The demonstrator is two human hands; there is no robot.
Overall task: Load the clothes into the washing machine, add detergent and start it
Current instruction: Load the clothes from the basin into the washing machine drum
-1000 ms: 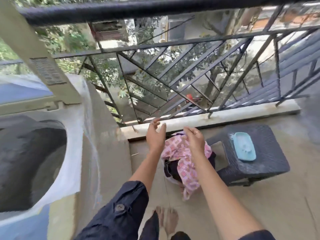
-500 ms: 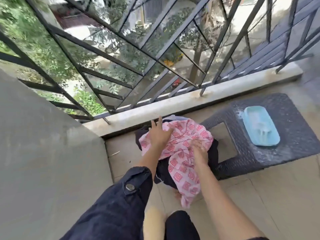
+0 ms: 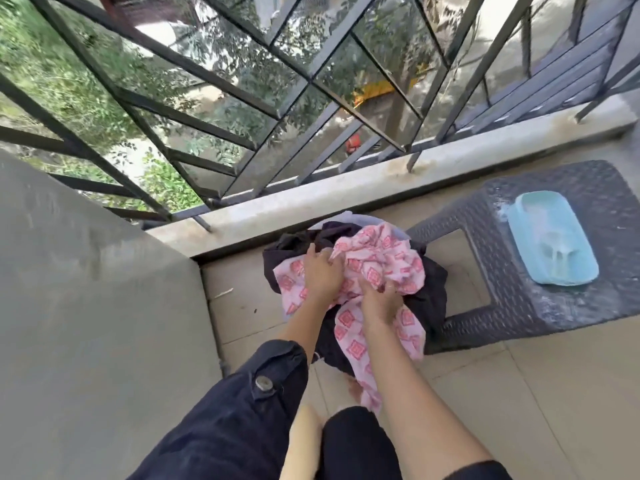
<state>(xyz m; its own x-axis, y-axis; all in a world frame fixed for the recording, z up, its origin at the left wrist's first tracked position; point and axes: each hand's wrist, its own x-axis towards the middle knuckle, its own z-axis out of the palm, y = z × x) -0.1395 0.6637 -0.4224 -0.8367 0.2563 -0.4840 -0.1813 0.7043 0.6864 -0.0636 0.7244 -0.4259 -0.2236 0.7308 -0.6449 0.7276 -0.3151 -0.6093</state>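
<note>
A pile of clothes sits in a pale tub [image 3: 346, 216] on the balcony floor: a pink cloth with red squares [image 3: 381, 258] on top of dark garments [image 3: 429, 299]. My left hand [image 3: 320, 271] grips the pink cloth near its left side, fingers curled into the folds. My right hand [image 3: 379, 299] grips the same cloth at the middle, fingers dug into the fabric. One end of the pink cloth hangs down toward my legs. The washing machine is out of view apart from its grey side [image 3: 86, 323] on the left.
A dark woven plastic stool [image 3: 519, 299] stands right of the tub with a light blue lidded container [image 3: 550, 237] on it. A black metal railing [image 3: 242, 109] on a concrete curb [image 3: 346, 192] closes the balcony. Beige tiled floor [image 3: 536, 393] lies at lower right.
Both hands have come down from above the pile onto the pink cloth and closed their fingers in it. The view has tilted down and the washer opening has left the frame.
</note>
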